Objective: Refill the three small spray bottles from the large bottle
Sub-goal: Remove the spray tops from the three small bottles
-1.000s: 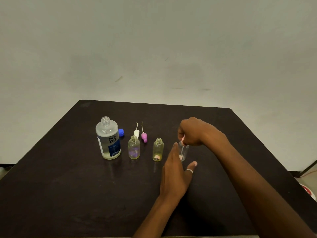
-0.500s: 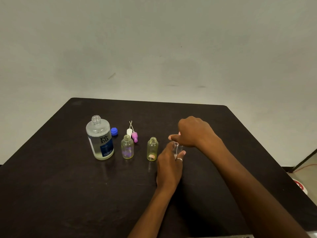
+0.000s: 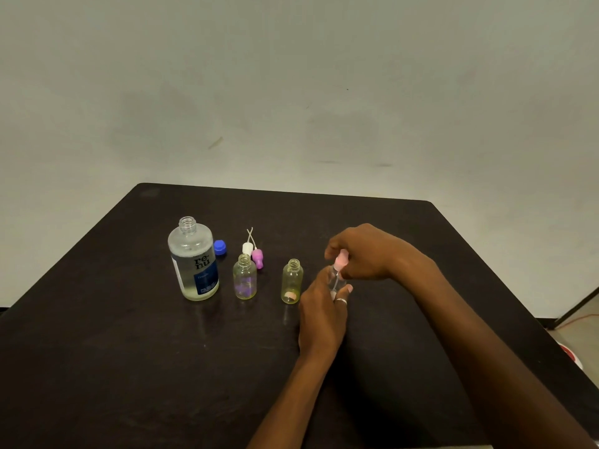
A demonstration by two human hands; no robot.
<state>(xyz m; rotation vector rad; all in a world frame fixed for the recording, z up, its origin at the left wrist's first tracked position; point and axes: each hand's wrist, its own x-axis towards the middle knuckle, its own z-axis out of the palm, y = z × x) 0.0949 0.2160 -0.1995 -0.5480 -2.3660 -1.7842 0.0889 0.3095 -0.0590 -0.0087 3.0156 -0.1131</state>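
The large clear bottle [image 3: 193,262] with a dark blue label stands uncapped at the left of the black table [image 3: 97,351]. Two small open spray bottles stand to its right: one with a purple mark [image 3: 244,277], one yellowish [image 3: 292,282]. My left hand [image 3: 322,314] grips a third small clear bottle [image 3: 336,281], mostly hidden by my fingers. Above it my right hand [image 3: 363,252] pinches the pink spray head [image 3: 340,262], raised just over the bottle's neck with its tube still reaching down into it.
A blue cap [image 3: 220,247] lies behind the large bottle. A white spray head [image 3: 247,247] and a purple spray head [image 3: 257,257] with thin tubes lie behind the small bottles. A plain wall rises behind the table.
My left hand went from flat beside the third bottle to gripping it. My right hand has lifted the pink spray head a little above the neck.
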